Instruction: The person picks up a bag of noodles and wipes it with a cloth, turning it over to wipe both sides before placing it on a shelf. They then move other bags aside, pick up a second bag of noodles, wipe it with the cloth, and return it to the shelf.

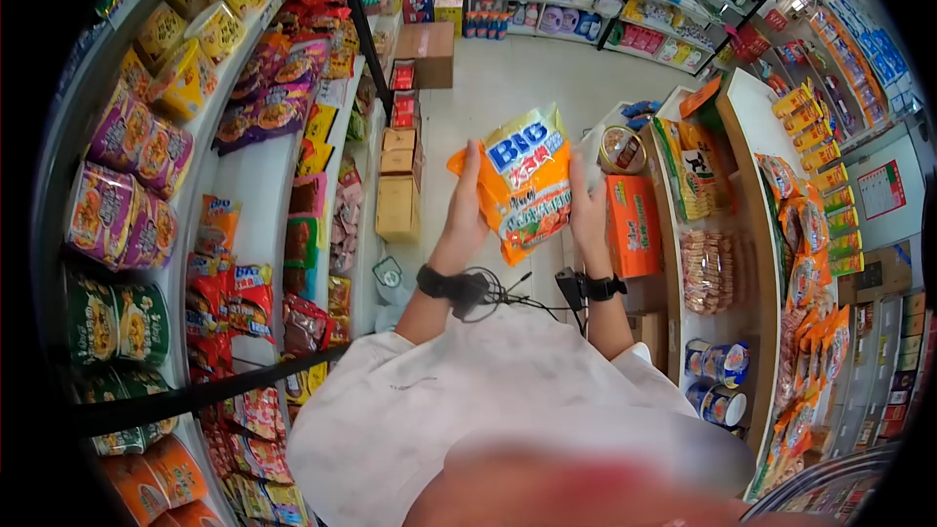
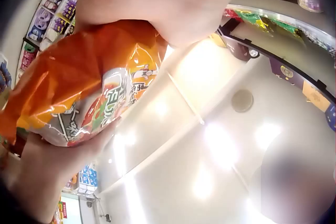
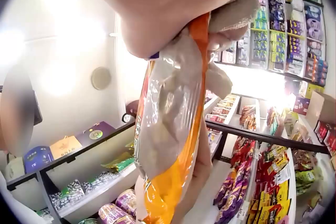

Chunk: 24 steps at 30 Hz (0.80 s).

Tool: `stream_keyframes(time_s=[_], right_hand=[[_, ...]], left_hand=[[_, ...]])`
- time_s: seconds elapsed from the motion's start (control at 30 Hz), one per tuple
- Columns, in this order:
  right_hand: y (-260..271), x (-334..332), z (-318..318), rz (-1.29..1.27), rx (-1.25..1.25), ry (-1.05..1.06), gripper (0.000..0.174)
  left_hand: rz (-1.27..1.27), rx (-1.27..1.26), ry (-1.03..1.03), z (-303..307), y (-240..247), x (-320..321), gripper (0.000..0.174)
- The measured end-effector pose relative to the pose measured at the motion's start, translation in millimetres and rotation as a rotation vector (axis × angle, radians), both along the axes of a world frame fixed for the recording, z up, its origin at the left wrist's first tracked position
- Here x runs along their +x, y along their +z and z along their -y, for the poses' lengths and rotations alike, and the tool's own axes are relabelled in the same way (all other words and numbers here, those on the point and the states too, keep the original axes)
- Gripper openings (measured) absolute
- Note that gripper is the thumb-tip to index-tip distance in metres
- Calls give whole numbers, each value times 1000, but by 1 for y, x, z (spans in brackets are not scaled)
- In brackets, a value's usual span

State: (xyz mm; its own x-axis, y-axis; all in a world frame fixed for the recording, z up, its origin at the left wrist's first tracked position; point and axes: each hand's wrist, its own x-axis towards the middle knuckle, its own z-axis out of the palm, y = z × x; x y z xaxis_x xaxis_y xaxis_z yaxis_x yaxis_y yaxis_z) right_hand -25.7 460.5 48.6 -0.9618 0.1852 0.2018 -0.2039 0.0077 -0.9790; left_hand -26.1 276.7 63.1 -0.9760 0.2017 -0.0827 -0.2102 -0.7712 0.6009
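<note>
An orange, white and blue snack packet (image 1: 527,181) is held up between both hands in the head view, its printed front facing the head camera. The left hand (image 1: 466,210) grips its left edge, thumb on the front. At the right edge the right hand (image 1: 589,210) holds it in the same way. In the left wrist view the packet (image 2: 84,82) lies between the left hand (image 2: 157,3) above and the other hand below. The right wrist view has the packet (image 3: 170,113) edge-on, under the right hand (image 3: 168,8), whose fingertips curl round its top.
Shelves of noodle packs (image 1: 132,220) line the left side. On the right, a shelf unit holds snack bags and cans (image 1: 717,361), with an orange box (image 1: 632,224) beside it. Cardboard boxes (image 1: 425,54) stand along the aisle floor (image 1: 527,68); more shelves are at the far end.
</note>
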Motion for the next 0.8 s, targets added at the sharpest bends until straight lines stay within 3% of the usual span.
stream_keyframes(time_s=[0.17,0.27,0.33,0.43,0.5,0.57,0.6,0.7,0.77,0.8], right_hand=[[12,-2,-7,-80,68,-338,48],[45,8,-6,78,252,-227,42],[46,4,8,-239,442,-99,33],[51,2,30,-239,581,44,30],[40,3,29,-162,509,6,26],[32,9,11,182,364,133,27],[23,8,11,-18,354,47,29],[11,5,6,-115,191,-321,33],[22,5,17,-189,195,-353,28],[25,3,22,-216,310,-308,24]], left_hand=[[16,99,-14,1,-6,-1,50],[3,38,-39,0,-17,-5,50],[47,57,-91,-3,-17,-4,51],[64,145,-86,-2,-16,-12,52],[96,191,-19,11,-9,-12,53],[117,254,37,27,-20,-23,52],[109,261,92,33,-25,-28,52],[69,301,188,40,-30,-32,56],[32,328,194,37,-14,-24,58],[-6,323,177,35,-18,-28,60]])
